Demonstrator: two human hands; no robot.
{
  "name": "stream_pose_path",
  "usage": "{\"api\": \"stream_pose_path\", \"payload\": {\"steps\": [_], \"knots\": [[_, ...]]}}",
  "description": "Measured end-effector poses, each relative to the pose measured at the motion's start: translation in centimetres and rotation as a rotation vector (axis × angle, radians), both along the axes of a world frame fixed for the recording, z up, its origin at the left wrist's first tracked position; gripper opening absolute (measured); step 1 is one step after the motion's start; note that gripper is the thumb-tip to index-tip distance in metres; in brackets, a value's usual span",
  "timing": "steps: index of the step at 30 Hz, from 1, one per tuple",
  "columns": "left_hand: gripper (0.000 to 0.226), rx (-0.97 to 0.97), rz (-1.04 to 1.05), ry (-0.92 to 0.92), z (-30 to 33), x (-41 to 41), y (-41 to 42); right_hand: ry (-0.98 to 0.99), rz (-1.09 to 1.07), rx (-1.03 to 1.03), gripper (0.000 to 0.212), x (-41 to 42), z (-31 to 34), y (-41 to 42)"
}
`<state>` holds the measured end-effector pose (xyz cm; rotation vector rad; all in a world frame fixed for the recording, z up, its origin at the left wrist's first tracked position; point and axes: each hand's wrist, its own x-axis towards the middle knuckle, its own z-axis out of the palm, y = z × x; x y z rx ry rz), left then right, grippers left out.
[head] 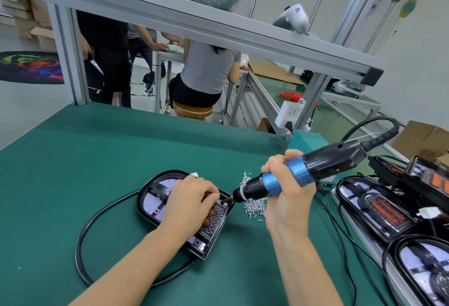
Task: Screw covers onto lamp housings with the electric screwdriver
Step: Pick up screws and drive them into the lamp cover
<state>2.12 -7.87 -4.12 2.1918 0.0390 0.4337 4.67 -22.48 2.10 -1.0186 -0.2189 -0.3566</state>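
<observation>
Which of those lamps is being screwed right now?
The lamp on the green mat, under the left hand; the screwdriver tip touches it. The others sit aside, right.

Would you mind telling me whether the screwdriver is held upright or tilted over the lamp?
Tilted. The right hand grips the electric screwdriver slanting down-left, its bit at the lamp housing edge beside the left hand fingers.

Single head cam, wide-angle, tilted forward and down over green bench point(73, 172). Close range: both forearms enter from the near edge, left hand point(188, 204) and right hand point(286, 198) sit just below frame centre. Horizon rolled, the shelf rail point(194, 26) slopes down to the right. Far field looks under the rail to other benches. No second view, so no overlap.
</observation>
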Motion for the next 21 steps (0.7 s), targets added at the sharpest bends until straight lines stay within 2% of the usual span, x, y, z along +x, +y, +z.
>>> {"api": "stream_pose_path", "payload": {"steps": [5, 10, 13, 16, 21], "knots": [[0.016, -0.038, 0.001, -0.007, 0.1, 0.0, 0.2, 0.039, -0.095, 0.111, 0.039, -0.4, 0.1, -0.7], [0.013, 0.006, 0.015, -0.034, 0.6, 0.0, 0.8, 0.025, -0.179, 0.218, 0.031, -1.4, 0.6, -2.5], [0.011, 0.256, 0.031, -0.145, 1.3, 0.1, 0.7, 0.015, -0.236, 0.252, 0.030, -2.2, 0.8, -4.2], [0.013, 0.399, -0.011, -0.197, 2.6, 1.2, -0.5, 0.019, -0.260, 0.277, 0.031, -3.0, 0.4, -5.4], [0.023, 0.742, -0.109, -0.006, 3.8, 5.7, -3.7, 0.070, -0.273, 0.291, 0.030, -3.3, -0.3, -6.1]]}}
